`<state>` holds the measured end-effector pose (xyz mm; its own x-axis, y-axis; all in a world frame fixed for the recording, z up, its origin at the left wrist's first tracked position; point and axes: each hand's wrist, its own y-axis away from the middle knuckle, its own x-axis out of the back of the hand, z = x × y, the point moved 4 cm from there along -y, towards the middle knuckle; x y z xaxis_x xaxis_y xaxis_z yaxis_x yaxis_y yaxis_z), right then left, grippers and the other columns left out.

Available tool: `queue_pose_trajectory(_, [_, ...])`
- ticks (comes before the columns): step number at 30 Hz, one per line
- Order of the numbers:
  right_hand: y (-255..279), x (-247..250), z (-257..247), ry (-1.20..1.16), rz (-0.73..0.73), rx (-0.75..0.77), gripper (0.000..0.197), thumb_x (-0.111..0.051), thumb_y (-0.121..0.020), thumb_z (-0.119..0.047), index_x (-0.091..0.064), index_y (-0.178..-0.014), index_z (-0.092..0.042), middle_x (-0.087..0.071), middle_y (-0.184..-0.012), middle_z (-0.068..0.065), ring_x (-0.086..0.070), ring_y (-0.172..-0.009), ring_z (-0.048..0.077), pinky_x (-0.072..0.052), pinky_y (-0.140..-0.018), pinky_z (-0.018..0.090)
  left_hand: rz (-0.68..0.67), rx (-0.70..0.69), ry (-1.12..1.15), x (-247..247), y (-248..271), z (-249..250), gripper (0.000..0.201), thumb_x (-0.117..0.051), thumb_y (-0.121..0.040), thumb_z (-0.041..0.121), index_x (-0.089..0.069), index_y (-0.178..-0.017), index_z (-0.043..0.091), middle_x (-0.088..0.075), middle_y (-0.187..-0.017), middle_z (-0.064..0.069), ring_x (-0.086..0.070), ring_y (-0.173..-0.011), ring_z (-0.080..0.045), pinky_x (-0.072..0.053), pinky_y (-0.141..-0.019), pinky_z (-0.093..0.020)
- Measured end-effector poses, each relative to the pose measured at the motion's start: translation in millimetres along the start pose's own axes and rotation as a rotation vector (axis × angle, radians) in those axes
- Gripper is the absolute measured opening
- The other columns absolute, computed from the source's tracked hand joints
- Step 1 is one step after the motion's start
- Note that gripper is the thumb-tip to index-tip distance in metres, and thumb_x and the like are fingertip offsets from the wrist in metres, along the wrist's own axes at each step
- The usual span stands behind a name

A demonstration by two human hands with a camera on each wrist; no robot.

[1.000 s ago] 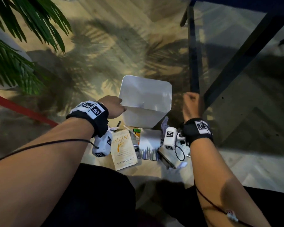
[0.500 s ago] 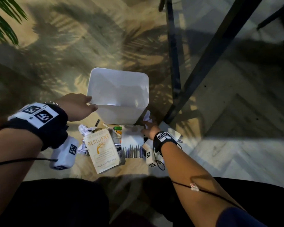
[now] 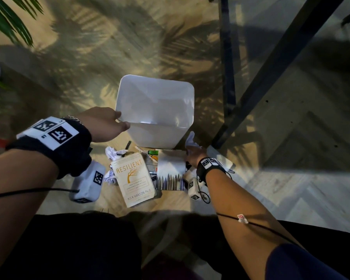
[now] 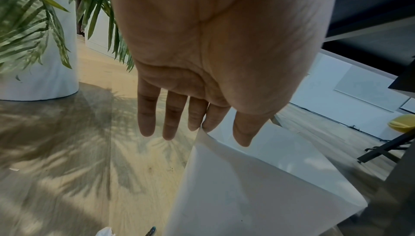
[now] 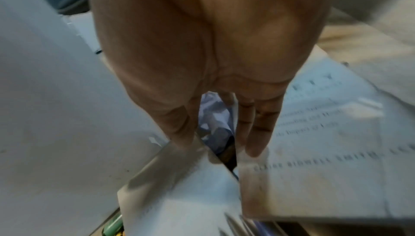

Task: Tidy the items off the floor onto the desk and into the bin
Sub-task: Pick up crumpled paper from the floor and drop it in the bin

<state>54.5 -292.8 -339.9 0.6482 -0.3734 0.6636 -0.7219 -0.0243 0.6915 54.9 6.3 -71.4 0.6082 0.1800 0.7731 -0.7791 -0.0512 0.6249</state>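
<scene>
A white square bin [image 3: 154, 110] stands open on the wooden floor. My left hand [image 3: 117, 122] touches its near-left corner with straight fingers; in the left wrist view the thumb of the left hand [image 4: 224, 133] lies over the rim of the bin [image 4: 258, 177]. In front of the bin lie a "Resilient" book [image 3: 134, 176], a white book [image 3: 171, 170] and a third book [image 5: 314, 142]. My right hand [image 3: 190, 154] reaches down between these two, fingers straight, towards a crumpled paper [image 5: 215, 115]. The right hand [image 5: 217, 147] holds nothing.
Crumpled paper balls [image 3: 113, 153], pens and a green marker [image 3: 153, 152] lie by the bin. Black desk legs [image 3: 271, 71] rise just right of the pile. A palm [image 3: 8, 21] in a white planter [image 4: 44, 62] stands at the left.
My right hand came down from a raised fist beside the desk leg to the floor pile and opened. The left hand stayed at the bin's rim.
</scene>
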Motion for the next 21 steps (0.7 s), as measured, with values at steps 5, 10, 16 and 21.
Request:
queue_pose_trajectory(5, [15,-26,13,-0.224,-0.207,-0.124,0.037,-0.055,-0.098,-0.005,-0.057,-0.135,-0.009,-0.063,-0.129,0.025,-0.065,-0.116,0.042,-0.058,-0.098,0.052,-0.009,0.02,0.023,0,-6,-1,0.069,-0.041,-0.101,0.059,-0.034,-0.157,0.02,-0.034,-0.162,-0.005,-0.032,-0.148,-0.028,-0.028,-0.116,-0.037])
queue_pose_trajectory(10, [22,-30,25,-0.372,-0.151,-0.179,0.049,-0.062,-0.098,-0.015,-0.053,-0.145,-0.005,-0.058,-0.144,0.021,-0.062,-0.124,0.035,-0.053,-0.105,0.041,-0.01,0.029,0.022,-1,-7,0,0.071,-0.042,-0.099,0.062,-0.036,-0.157,0.021,-0.036,-0.161,-0.004,-0.034,-0.147,-0.028,-0.028,-0.115,-0.037])
queue_pose_trajectory(16, [68,13,34,-0.746,0.371,-0.381,0.025,-0.068,-0.097,-0.037,-0.066,-0.102,-0.012,-0.063,-0.083,0.007,-0.062,-0.074,0.02,-0.04,-0.059,0.024,-0.023,0.039,0.025,4,1,8,0.067,-0.042,-0.101,0.058,-0.042,-0.153,0.015,-0.042,-0.156,-0.009,-0.039,-0.142,-0.03,-0.032,-0.11,-0.036])
queue_pose_trajectory(21, [116,86,6,-1.029,0.77,-0.116,0.016,-0.074,-0.085,-0.019,-0.068,-0.098,-0.026,-0.073,-0.097,-0.003,-0.07,-0.092,0.021,-0.059,-0.087,0.038,-0.031,0.037,0.023,6,5,10,0.063,-0.043,-0.101,0.056,-0.053,-0.143,0.01,-0.053,-0.145,-0.013,-0.049,-0.131,-0.032,-0.038,-0.102,-0.036])
